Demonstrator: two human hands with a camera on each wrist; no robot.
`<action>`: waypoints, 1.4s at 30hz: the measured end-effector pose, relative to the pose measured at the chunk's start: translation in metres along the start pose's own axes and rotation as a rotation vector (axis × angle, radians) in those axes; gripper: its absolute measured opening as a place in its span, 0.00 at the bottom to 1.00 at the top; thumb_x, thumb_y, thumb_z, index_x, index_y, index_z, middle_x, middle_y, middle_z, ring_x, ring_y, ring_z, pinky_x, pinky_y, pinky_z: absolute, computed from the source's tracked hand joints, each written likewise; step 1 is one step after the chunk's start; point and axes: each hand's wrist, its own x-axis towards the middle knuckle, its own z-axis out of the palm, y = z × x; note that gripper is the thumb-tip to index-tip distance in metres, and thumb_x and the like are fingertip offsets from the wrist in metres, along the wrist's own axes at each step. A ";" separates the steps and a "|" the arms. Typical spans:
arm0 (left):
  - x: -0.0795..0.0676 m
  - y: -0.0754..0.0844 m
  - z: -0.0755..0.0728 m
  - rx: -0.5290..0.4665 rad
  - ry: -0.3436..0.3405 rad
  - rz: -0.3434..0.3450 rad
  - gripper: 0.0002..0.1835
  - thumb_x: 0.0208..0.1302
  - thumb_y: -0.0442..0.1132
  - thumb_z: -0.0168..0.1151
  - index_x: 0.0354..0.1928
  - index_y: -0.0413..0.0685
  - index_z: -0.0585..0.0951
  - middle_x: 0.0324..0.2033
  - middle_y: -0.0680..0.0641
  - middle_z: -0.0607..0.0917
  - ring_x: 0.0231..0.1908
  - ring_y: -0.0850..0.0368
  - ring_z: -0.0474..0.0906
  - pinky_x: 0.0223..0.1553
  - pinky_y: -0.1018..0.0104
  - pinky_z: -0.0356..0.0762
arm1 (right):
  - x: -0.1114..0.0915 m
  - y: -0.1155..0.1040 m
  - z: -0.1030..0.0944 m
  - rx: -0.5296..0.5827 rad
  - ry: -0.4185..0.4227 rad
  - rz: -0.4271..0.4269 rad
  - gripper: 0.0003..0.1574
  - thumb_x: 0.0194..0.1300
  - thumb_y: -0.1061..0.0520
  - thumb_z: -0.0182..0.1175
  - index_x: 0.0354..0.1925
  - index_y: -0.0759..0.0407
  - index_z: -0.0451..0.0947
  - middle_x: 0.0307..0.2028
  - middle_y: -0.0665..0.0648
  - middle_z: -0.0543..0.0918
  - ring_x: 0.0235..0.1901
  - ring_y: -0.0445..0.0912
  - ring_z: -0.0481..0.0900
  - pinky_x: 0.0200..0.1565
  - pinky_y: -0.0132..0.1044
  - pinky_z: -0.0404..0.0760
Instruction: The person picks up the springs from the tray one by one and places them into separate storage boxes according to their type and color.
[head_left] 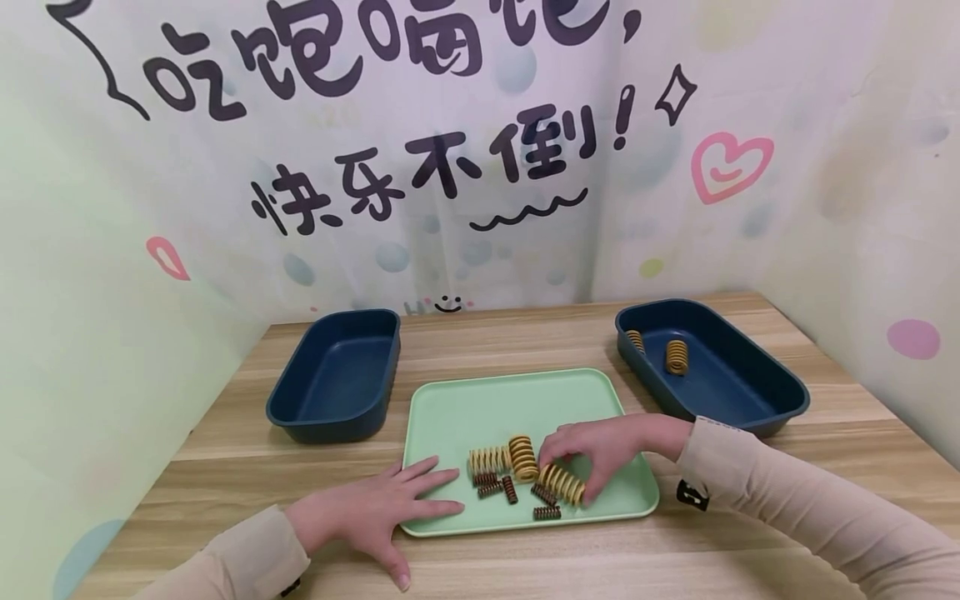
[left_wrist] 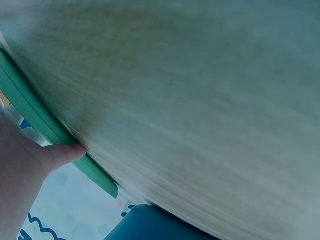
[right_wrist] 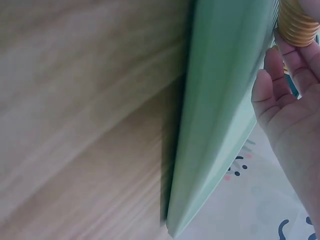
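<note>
My right hand (head_left: pixel 603 446) grips a large yellow coil spring (head_left: pixel 562 484) between thumb and fingers over the front right of the green tray (head_left: pixel 517 403). The same spring (right_wrist: pixel 298 25) shows at the fingers in the right wrist view. Two more large yellow springs, one lying sideways (head_left: pixel 489 459) and one standing more upright (head_left: pixel 523 457), lie left of it. Several small dark brown springs (head_left: pixel 510 489) lie in front of them. My left hand (head_left: pixel 378 507) spreads its fingers over the tray's left edge, holding nothing.
A dark blue bin (head_left: pixel 333 379) stands behind the tray to the left. Another blue bin (head_left: pixel 720 377) stands at the right with two yellow springs inside, one of them (head_left: pixel 677 357) in plain sight. Everything rests on a wooden table (head_left: pixel 465 567) against a printed curtain.
</note>
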 end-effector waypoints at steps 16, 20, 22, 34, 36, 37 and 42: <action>-0.001 -0.001 0.000 -0.013 -0.004 0.005 0.48 0.46 0.66 0.62 0.70 0.70 0.52 0.71 0.48 0.44 0.69 0.38 0.39 0.54 0.30 0.52 | -0.006 0.001 -0.017 0.084 0.041 0.019 0.31 0.52 0.53 0.67 0.54 0.54 0.71 0.50 0.50 0.75 0.38 0.38 0.70 0.38 0.29 0.74; -0.001 -0.002 0.001 -0.014 -0.003 0.010 0.48 0.46 0.66 0.61 0.70 0.69 0.52 0.71 0.48 0.44 0.68 0.37 0.39 0.54 0.30 0.52 | -0.010 0.002 -0.023 0.089 0.064 0.010 0.31 0.52 0.52 0.67 0.54 0.56 0.70 0.49 0.52 0.75 0.38 0.41 0.71 0.37 0.31 0.75; -0.001 -0.001 0.000 -0.015 -0.002 0.009 0.48 0.47 0.65 0.62 0.70 0.69 0.52 0.71 0.48 0.44 0.68 0.37 0.39 0.54 0.30 0.53 | -0.013 0.002 -0.027 0.090 0.079 0.014 0.32 0.52 0.53 0.67 0.54 0.57 0.69 0.49 0.52 0.74 0.38 0.43 0.72 0.37 0.32 0.75; -0.001 -0.001 0.002 0.004 0.017 0.016 0.49 0.46 0.65 0.63 0.70 0.68 0.53 0.71 0.47 0.45 0.68 0.36 0.40 0.54 0.30 0.53 | -0.029 -0.003 -0.050 0.157 0.143 0.142 0.31 0.55 0.51 0.65 0.56 0.53 0.67 0.49 0.51 0.72 0.40 0.46 0.70 0.38 0.35 0.74; -0.001 -0.002 0.002 0.006 0.018 0.016 0.49 0.46 0.65 0.63 0.70 0.69 0.53 0.71 0.47 0.45 0.68 0.37 0.40 0.54 0.30 0.54 | -0.032 -0.004 -0.053 0.159 0.157 0.158 0.32 0.55 0.50 0.65 0.56 0.53 0.67 0.49 0.50 0.72 0.40 0.47 0.70 0.38 0.35 0.73; -0.001 -0.002 0.002 0.006 0.017 0.016 0.49 0.46 0.65 0.63 0.70 0.69 0.52 0.71 0.47 0.45 0.68 0.37 0.40 0.54 0.30 0.54 | -0.033 -0.004 -0.055 0.157 0.165 0.169 0.32 0.55 0.50 0.65 0.57 0.53 0.67 0.49 0.50 0.72 0.40 0.48 0.70 0.39 0.35 0.73; -0.001 -0.002 0.002 0.002 0.012 0.018 0.49 0.46 0.66 0.62 0.70 0.69 0.52 0.71 0.48 0.45 0.68 0.37 0.40 0.54 0.30 0.53 | -0.041 -0.007 -0.064 0.130 0.205 0.223 0.32 0.55 0.50 0.65 0.57 0.52 0.67 0.47 0.47 0.72 0.41 0.45 0.70 0.41 0.39 0.72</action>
